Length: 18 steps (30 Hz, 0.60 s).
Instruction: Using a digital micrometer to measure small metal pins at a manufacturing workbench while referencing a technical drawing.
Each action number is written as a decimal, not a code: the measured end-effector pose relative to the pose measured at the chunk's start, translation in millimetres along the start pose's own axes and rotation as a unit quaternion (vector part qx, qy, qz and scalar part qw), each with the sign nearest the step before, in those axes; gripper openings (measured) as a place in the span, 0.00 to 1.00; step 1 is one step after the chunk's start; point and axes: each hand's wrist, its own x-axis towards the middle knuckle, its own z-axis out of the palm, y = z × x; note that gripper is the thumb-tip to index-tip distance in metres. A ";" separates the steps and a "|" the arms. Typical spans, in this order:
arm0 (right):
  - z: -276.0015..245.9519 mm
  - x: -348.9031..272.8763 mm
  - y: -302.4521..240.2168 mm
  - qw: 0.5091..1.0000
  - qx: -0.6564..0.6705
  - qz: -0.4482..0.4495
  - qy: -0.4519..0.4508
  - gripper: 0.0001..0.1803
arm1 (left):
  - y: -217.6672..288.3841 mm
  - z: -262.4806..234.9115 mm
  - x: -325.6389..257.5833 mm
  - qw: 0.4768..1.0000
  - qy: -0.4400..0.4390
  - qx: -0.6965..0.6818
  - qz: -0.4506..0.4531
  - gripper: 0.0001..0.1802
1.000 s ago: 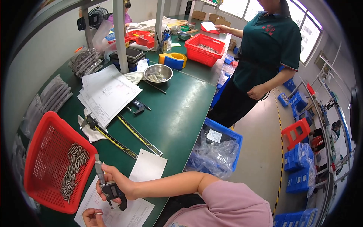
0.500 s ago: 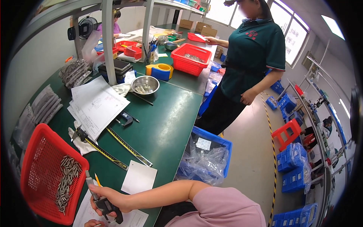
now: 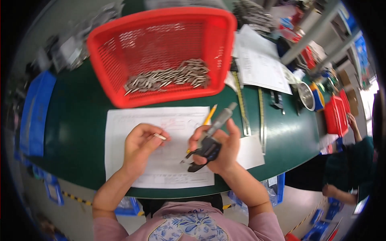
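Observation:
Between the thumb and fingertips of my left hand is a small metal pin, held above a printed sheet. My right hand is wrapped round a digital micrometer, its grey barrel pointing up and away. The micrometer's jaw end is apart from the pin. A yellow pencil lies on the sheet, partly hidden behind the micrometer and my right hand. Just beyond the sheet stands a red plastic basket, with a heap of similar metal pins in it.
Right of the basket lie a long caliper, a long metal strip, a white card and drawings. A steel bowl sits farther right, near another person's dark green shirt. At left is a blue bin.
The view has swung left, bringing the basket and sheet to the middle. My left hand, barely visible before, now shows with a pin. My right hand still holds the micrometer.

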 end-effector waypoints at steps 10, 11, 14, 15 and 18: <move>17.1 -2.3 21.3 0.992 -0.118 0.017 0.029 0.06 | -2.0 -1.7 -14.2 0.949 -0.030 0.241 0.199 0.11; 15.9 -2.0 22.0 0.990 -0.135 0.021 0.036 0.06 | 0.5 1.1 -14.2 0.940 -0.037 0.265 0.211 0.11; 15.3 -1.0 22.2 0.989 -0.140 0.031 0.035 0.08 | 0.6 3.4 -12.5 0.926 -0.051 0.295 0.228 0.11; 16.5 -1.2 22.5 0.987 -0.154 0.024 0.029 0.08 | 0.9 3.3 -12.4 0.920 -0.056 0.304 0.241 0.11; 16.7 -0.7 22.9 0.984 -0.175 0.026 0.033 0.09 | 0.2 1.5 -11.9 0.911 -0.061 0.322 0.250 0.11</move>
